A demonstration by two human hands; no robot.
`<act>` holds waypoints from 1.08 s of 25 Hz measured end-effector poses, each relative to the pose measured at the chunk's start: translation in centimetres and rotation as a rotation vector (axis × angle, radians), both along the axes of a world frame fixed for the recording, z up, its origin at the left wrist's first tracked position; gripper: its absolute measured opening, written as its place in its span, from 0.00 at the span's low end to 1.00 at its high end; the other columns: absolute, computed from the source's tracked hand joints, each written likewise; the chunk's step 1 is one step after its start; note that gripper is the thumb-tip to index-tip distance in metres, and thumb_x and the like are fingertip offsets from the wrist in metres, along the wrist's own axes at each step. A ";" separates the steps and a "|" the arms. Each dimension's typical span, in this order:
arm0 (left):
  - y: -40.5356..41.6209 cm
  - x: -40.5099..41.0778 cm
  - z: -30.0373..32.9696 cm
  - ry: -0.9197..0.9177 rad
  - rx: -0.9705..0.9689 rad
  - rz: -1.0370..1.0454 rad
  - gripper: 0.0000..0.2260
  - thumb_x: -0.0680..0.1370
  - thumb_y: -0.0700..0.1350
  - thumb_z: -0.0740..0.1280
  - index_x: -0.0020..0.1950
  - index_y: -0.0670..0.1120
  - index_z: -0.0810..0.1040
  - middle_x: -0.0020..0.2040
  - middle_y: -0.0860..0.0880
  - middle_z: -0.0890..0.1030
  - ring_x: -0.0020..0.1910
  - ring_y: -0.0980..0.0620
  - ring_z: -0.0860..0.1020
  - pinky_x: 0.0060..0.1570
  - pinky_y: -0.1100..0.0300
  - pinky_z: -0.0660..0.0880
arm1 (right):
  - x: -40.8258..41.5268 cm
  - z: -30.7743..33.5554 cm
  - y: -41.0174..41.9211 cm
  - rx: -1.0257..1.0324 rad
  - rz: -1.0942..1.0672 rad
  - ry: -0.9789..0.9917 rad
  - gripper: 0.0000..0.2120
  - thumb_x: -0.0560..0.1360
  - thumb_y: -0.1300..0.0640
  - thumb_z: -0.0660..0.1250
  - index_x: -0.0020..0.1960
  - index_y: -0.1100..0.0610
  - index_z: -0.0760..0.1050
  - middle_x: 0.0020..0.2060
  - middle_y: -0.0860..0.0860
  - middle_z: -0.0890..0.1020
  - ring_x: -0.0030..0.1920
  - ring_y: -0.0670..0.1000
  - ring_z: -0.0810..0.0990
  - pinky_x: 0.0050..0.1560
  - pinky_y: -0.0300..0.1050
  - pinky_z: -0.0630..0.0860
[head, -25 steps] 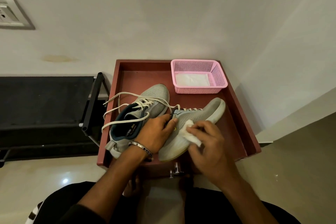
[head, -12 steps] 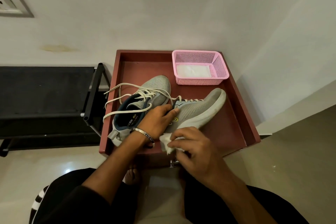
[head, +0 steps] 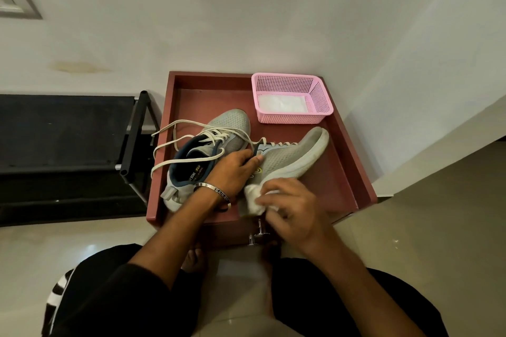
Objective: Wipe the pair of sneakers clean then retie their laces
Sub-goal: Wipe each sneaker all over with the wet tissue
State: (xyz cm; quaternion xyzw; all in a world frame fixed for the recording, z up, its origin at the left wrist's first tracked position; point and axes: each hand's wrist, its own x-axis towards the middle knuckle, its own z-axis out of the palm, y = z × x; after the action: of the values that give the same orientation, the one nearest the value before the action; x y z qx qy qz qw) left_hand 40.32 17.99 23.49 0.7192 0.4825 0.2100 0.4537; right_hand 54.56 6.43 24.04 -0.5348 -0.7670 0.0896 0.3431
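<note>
Two grey mesh sneakers lie on a reddish-brown tray top (head: 339, 186). The left sneaker (head: 230, 123) stands upright with its cream laces (head: 178, 156) loose and spread out. The right sneaker (head: 290, 159) lies tilted on its side, toe pointing to the back right. My left hand (head: 232, 169), a metal bangle on its wrist, grips the right sneaker at its tongue and collar. My right hand (head: 290, 205) holds a white wipe (head: 253, 197) and presses it against the heel end of that sneaker's white sole.
A pink mesh basket (head: 320, 96) with white wipes inside sits at the tray's back right corner. A black rack (head: 134, 131) stands left of the tray. White walls close in behind and to the right. My knees are below the tray's front, by a metal knob (head: 258, 232).
My right hand has slid the wipe from the middle of the right sneaker's side back toward its heel end. My left hand has kept its hold.
</note>
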 end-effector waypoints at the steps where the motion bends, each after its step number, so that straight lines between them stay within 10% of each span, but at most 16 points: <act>1: -0.1 0.0 0.1 0.002 -0.001 -0.003 0.17 0.82 0.52 0.62 0.36 0.46 0.68 0.28 0.53 0.68 0.28 0.55 0.65 0.31 0.57 0.62 | 1.1 0.0 0.7 0.019 -0.092 0.024 0.10 0.66 0.68 0.69 0.45 0.60 0.85 0.46 0.52 0.82 0.49 0.52 0.79 0.50 0.46 0.77; 5: -0.1 0.0 0.5 0.018 0.002 -0.005 0.18 0.82 0.52 0.61 0.34 0.47 0.67 0.28 0.54 0.68 0.27 0.56 0.65 0.29 0.59 0.60 | 3.8 0.4 2.4 0.026 -0.519 0.031 0.09 0.69 0.68 0.72 0.47 0.59 0.85 0.48 0.52 0.82 0.50 0.53 0.79 0.49 0.52 0.79; 11: -0.1 0.4 0.3 0.040 0.012 0.017 0.19 0.81 0.55 0.62 0.36 0.43 0.73 0.28 0.53 0.70 0.26 0.57 0.66 0.28 0.60 0.61 | 1.4 0.3 0.1 -0.054 -0.164 0.135 0.11 0.70 0.67 0.71 0.52 0.59 0.85 0.48 0.50 0.81 0.51 0.48 0.80 0.52 0.43 0.78; 18: 0.1 0.2 -0.3 0.024 0.029 -0.022 0.21 0.80 0.57 0.63 0.44 0.38 0.76 0.32 0.50 0.73 0.29 0.56 0.68 0.28 0.64 0.63 | 5.7 0.2 3.0 0.076 -0.540 0.099 0.10 0.73 0.66 0.72 0.54 0.60 0.84 0.49 0.53 0.80 0.50 0.52 0.79 0.47 0.49 0.80; 27: 0.1 0.7 -0.1 0.080 0.037 0.037 0.18 0.80 0.56 0.63 0.36 0.46 0.68 0.29 0.53 0.70 0.27 0.55 0.66 0.31 0.57 0.64 | 4.2 -0.2 1.8 -0.063 -0.143 0.217 0.10 0.71 0.67 0.73 0.49 0.57 0.85 0.47 0.49 0.81 0.49 0.46 0.81 0.48 0.41 0.79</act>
State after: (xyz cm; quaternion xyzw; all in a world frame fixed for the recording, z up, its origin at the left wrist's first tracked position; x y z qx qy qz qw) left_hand 41.01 18.13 23.42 0.7263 0.5095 0.1981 0.4168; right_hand 58.81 8.20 23.85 -0.5860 -0.6819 0.1463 0.4124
